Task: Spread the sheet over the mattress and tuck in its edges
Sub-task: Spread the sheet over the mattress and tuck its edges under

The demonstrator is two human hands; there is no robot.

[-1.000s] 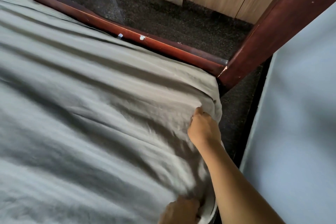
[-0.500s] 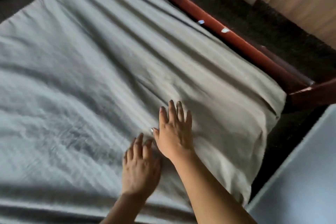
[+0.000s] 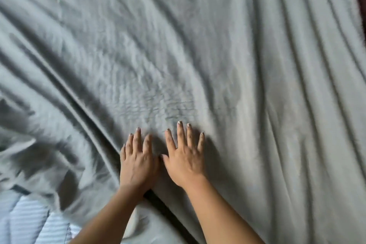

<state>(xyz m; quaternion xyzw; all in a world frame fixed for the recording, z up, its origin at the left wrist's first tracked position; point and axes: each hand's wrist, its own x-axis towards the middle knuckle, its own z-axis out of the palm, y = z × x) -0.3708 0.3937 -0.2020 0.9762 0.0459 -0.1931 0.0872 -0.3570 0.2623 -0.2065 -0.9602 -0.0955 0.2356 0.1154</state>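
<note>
Off the two o'clock corner, the left grip [image 3: 137,164] and right grip [image 3: 184,162] now pressed spread flat, smoothing the sheet [image 3: 217,45]

The light is soft, dim and cool, with no glare, and it leaves the grey sheet [image 3: 217,45] muted, its long folds marked by dark bands of shadow that are deepest on the left and lower left. Short dark shadows lie just to the right of the left hand [image 3: 137,161] and the right hand [image 3: 184,159], so the light seems to come from the left. The hands are fairly sharp, while the cloth is smeared by motion blur, worst toward the left edge and corners.
</note>
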